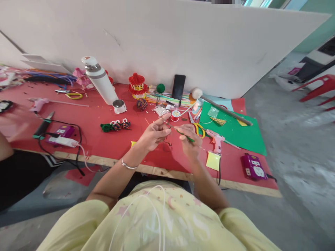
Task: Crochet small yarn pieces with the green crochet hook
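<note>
My left hand (155,134), with a bracelet at the wrist, is closed in a pinch over the table. Between its fingertips runs a thin dark strand of yarn (168,123), too small to make out fully. Just to the right, my right hand (192,141) grips a crochet hook (188,138) by its green handle, its thin tip pointing toward the left fingertips. Behind the hands stands a red thread spool (175,116), beside a bag of white beads (160,111). Yellow-handled scissors (200,130) lie right of my right hand.
On the red table (104,139) are a white thermos (101,82), its cup (119,106), crocheted pieces (115,126), a yarn ball (141,104), a red lantern-like craft (137,85), a phone (178,87), a pink glue gun (216,139) and a purple power socket (254,167). A person sits at left.
</note>
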Available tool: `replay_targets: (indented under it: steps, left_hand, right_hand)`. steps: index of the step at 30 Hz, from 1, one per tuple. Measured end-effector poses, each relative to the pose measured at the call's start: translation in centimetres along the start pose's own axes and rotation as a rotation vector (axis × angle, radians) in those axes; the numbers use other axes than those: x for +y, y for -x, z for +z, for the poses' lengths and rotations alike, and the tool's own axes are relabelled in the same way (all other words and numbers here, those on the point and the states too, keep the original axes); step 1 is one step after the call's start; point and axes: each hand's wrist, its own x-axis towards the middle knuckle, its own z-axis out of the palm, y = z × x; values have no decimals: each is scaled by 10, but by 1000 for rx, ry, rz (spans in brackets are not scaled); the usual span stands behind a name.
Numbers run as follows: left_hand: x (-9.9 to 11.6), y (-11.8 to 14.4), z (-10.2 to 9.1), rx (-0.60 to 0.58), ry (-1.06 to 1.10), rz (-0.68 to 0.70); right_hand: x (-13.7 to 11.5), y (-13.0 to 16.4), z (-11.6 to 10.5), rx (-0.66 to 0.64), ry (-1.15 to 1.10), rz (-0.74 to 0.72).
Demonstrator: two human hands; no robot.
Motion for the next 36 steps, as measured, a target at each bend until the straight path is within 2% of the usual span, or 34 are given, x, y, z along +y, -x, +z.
replay_targets:
  steps: [3,5,11,15,19,22,24,25,27,30,33,36]
  left_hand:
    - [8,1,-10,-74,13,-142]
    - [10,0,-15,-93,28,-190]
    - [16,-2,-25,-139,-80,-195]
    - [20,-5,-33,-187,-159,-208]
    - [14,-7,-31,-209,-192,-209]
    - [4,-7,-18,-224,-226,-155]
    - [-4,-9,-8,-152,-255,-55]
    - [-9,-10,-4,-92,-290,13]
    - [-18,-13,2,88,-420,214]
    - [-27,-15,5,236,-563,341]
    - [-26,-13,4,196,-424,273]
    - [-14,-11,-1,45,-181,33]
  right_hand:
    - [7,-9,-10,-72,-97,37]
    - [9,-17,-18,-154,-107,37]
    - [6,-48,-46,-456,-40,52]
    - [-2,-69,-64,-558,-61,75]
    - [-2,-70,-69,-603,-181,216]
    - [4,-48,-49,-504,-350,342]
    - [5,-27,-28,-225,-362,403]
    - [3,-17,-17,-120,-291,435]
    - [-1,-1,-1,23,-134,371]
    - [-8,10,7,69,163,188]
    - [-9,11,5,44,314,24]
    - [-4,3,-3,10,243,-40]
